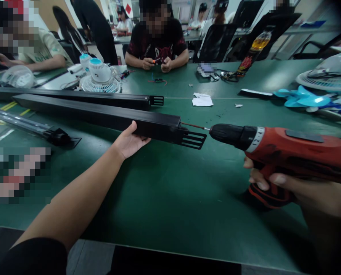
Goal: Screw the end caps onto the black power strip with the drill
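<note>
My left hand [132, 141] grips a long black rectangular housing [107, 112] near its right end, thumb on the near face and fingers underneath. A flat black slotted bracket [195, 140] sticks out of that end. In my right hand [276, 183] is a red and black cordless drill [296, 147], fingers wrapped round its handle. Its chuck points left, and a long thin bit [195, 125] reaches to the end of the housing above the bracket. Whether the tip sits in a screw is hidden.
Behind lies a second black housing [124, 100]; a clear tube [18, 120] rests at left. Fan parts [100, 80], white paper [202, 100], a brush [256, 93] and blue fan blades [304, 98] lie on the green table [170, 206]. A person [159, 42] sits opposite.
</note>
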A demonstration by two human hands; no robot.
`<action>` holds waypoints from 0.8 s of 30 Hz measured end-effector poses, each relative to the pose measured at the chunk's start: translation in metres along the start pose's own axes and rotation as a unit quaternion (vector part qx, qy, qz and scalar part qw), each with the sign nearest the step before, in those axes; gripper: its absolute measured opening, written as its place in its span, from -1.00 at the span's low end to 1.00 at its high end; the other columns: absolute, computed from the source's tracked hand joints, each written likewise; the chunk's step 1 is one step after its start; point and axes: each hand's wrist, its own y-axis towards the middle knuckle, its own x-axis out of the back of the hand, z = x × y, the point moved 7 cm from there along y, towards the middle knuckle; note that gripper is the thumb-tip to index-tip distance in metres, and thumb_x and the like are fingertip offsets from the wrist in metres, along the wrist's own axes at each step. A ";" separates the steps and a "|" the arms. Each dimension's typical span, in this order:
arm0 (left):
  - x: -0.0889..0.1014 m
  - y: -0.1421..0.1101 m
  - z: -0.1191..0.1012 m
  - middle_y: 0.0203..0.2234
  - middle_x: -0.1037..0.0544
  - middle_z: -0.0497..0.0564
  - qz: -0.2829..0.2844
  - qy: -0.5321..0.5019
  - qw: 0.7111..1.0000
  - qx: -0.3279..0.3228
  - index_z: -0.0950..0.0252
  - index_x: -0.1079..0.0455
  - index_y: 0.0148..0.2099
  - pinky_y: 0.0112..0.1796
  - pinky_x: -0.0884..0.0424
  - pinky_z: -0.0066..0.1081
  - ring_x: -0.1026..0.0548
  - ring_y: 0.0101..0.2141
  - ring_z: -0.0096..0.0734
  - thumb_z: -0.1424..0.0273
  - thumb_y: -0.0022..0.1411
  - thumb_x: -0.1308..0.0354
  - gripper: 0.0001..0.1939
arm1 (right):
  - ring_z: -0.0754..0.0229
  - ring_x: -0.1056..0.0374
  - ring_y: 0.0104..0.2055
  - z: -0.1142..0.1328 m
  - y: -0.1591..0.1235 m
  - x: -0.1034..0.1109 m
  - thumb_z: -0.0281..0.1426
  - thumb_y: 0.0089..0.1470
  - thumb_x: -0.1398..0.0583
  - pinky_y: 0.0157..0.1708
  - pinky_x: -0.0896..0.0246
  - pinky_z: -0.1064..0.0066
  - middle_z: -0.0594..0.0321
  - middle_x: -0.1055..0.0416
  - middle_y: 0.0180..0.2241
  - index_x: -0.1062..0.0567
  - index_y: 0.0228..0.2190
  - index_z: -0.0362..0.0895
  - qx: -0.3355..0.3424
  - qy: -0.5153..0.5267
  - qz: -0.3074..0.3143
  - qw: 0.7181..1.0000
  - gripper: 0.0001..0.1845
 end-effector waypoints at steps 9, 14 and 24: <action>0.000 0.001 0.002 0.20 -0.85 0.17 -0.001 0.007 1.000 0.002 0.09 -0.67 0.33 0.41 -0.67 -0.07 -0.74 0.39 0.11 0.06 0.57 -0.52 -0.57 | 0.18 -0.38 -0.63 -0.002 0.000 0.001 0.06 0.32 -0.68 -0.69 -0.38 0.35 0.20 -0.66 -0.45 -0.86 0.01 -0.05 -0.011 -0.001 -0.008 1.000 -0.49; 0.001 0.000 0.001 0.24 -0.84 0.15 -0.003 0.003 1.000 0.003 0.07 -0.66 0.36 0.46 -0.64 -0.04 -0.72 0.43 0.12 0.04 0.55 -0.54 -0.52 | 0.18 -0.37 -0.63 0.004 0.001 -0.001 0.14 0.29 -0.68 -0.65 -0.50 0.31 0.19 -0.65 -0.47 -0.88 -0.03 -0.06 -0.001 -0.011 -0.024 1.000 -0.43; -0.001 0.001 0.001 0.21 -0.84 0.20 -0.009 0.010 1.000 -0.010 0.11 -0.69 0.29 0.43 -0.67 -0.01 -0.69 0.45 0.18 0.08 0.58 -0.51 -0.61 | 0.12 -0.50 -0.54 0.007 0.002 -0.003 0.07 0.35 -0.67 -0.61 -0.50 0.34 0.17 -0.69 -0.42 -0.87 -0.01 -0.05 0.011 -0.004 -0.004 1.000 -0.52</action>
